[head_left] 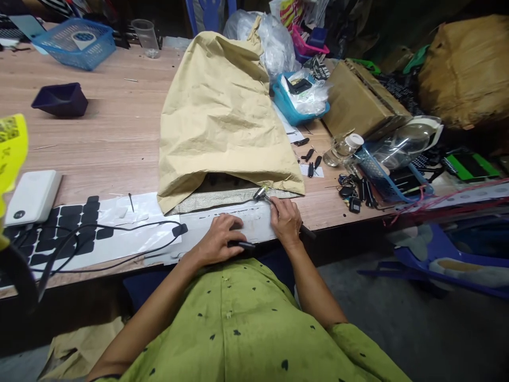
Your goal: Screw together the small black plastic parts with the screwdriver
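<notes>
At the table's front edge my right hand (286, 218) is closed around a small hammer (260, 193). Its shiny metal head points up and left, and the dark handle end sticks out below my palm. My left hand (222, 239) curls round a slim black object (241, 244) whose kind I cannot make out. Beneath both hands lies a worn whitish board (207, 239). Just beyond them a large tan paper sack (222, 111) lies with its mouth towards me, dark inside, and a woven silvery lining strip (214, 200) shows along the opening.
To the left are a white power bank (34, 196), a black cable (131, 228), black stickers on a sheet (66, 228) and a dark purple tray (60, 100). On the right stand a blue basket (292, 109), a clear bottle (342, 149), key fobs (350, 196) and a cardboard box (358, 101).
</notes>
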Demonstrator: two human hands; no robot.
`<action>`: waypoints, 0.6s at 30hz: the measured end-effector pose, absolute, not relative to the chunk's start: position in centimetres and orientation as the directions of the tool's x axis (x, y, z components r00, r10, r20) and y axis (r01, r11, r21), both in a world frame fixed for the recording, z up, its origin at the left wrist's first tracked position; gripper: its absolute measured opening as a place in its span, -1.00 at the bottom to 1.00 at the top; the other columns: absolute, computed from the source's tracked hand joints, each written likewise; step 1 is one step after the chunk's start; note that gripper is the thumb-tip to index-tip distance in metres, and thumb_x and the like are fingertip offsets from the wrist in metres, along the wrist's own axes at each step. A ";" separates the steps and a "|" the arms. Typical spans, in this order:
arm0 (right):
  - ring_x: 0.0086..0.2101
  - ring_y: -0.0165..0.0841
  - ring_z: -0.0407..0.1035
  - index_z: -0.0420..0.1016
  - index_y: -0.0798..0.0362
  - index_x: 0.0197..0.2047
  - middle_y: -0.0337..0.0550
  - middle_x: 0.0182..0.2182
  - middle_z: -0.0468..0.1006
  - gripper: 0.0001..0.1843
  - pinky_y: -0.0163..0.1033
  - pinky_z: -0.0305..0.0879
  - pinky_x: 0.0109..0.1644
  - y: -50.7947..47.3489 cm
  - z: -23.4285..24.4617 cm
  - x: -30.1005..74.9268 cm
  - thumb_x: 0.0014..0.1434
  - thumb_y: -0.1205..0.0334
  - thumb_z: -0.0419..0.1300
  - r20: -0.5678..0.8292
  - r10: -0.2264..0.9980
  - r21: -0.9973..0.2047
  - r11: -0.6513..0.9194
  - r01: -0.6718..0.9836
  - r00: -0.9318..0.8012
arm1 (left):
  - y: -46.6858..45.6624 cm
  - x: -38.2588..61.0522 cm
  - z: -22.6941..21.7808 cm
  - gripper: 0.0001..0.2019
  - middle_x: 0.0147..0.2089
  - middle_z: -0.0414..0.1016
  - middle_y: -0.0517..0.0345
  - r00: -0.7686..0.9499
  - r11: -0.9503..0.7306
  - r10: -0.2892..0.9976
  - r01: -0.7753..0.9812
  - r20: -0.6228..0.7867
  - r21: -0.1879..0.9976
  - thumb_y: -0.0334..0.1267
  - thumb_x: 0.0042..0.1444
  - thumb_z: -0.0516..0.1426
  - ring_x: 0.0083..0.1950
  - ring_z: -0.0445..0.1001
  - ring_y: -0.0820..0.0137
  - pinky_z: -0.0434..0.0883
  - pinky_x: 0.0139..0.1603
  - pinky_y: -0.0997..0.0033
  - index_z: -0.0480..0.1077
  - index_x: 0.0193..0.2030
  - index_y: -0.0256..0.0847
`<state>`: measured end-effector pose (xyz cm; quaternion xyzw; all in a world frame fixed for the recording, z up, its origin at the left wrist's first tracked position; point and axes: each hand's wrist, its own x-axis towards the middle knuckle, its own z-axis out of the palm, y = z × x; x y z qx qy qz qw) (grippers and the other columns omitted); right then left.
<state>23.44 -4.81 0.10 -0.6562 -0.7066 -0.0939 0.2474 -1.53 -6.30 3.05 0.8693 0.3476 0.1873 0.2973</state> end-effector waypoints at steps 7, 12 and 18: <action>-0.25 -0.20 0.28 0.59 -0.01 0.05 -0.04 -0.25 0.50 -0.69 -0.15 0.18 -0.18 -4.9 0.1 23.5 0.36 0.30 0.08 0.456 0.890 -0.205 0.124 0.971 -0.017 | -9.1 -1.6 3.2 -0.83 0.31 0.37 -0.05 0.780 -0.733 0.614 0.509 0.118 0.451 -0.39 0.09 0.26 0.31 0.25 -0.03 0.27 0.24 -0.05 0.62 -0.20 -0.08; -0.26 -0.21 0.28 0.59 -0.01 0.03 -0.06 -0.27 0.51 -0.70 -0.16 0.17 -0.19 -4.9 0.0 23.3 0.36 0.30 0.07 0.494 0.869 -0.182 0.128 0.975 -0.022 | -9.3 -1.7 3.3 -0.87 0.30 0.39 -0.04 0.766 -0.715 0.626 0.490 0.147 0.499 -0.31 0.07 0.31 0.30 0.28 -0.02 0.30 0.24 -0.04 0.62 -0.21 -0.09; -0.26 -0.21 0.29 0.59 -0.01 0.02 -0.06 -0.26 0.52 -0.70 -0.17 0.18 -0.18 -4.8 -0.1 23.3 0.35 0.30 0.07 0.500 0.865 -0.181 0.131 0.975 -0.023 | -4.2 -2.0 4.0 -0.80 -0.10 0.59 0.00 0.443 -0.456 0.875 0.616 0.197 0.642 -0.20 0.27 0.12 -0.07 0.51 0.23 0.48 -0.04 0.20 0.57 -0.16 -0.16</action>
